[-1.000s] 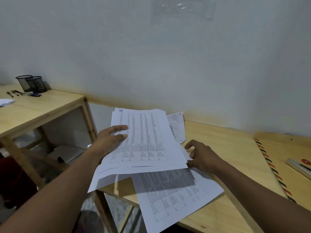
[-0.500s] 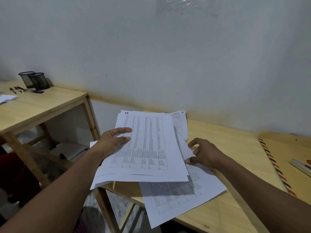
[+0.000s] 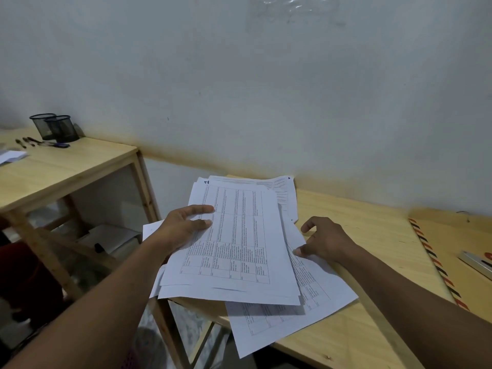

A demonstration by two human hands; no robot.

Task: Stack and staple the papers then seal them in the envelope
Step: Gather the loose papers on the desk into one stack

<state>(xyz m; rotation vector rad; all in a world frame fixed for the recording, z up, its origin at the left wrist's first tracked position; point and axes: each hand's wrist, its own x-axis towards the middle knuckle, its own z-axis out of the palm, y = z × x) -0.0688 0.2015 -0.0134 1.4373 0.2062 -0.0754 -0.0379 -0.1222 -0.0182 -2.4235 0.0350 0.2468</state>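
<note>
Papers [image 3: 239, 235] have slid nearer, long axis pointing toward the wall [image 3: 239, 102].

Papers: white table-printed paper sheets [image 3: 234, 235], uneven loose pile, fanned at the wooden surface's [image 3: 372, 235] left end.
Envelope: brown paper envelope [image 3: 458, 235], red-black striped edge, flat, right.

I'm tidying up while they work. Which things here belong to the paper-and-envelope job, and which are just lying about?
In use: stack of papers in left hand, loose sheets at right hand, striped envelope.
Lying about: mesh cups, pens, white slip on the side table.
</note>
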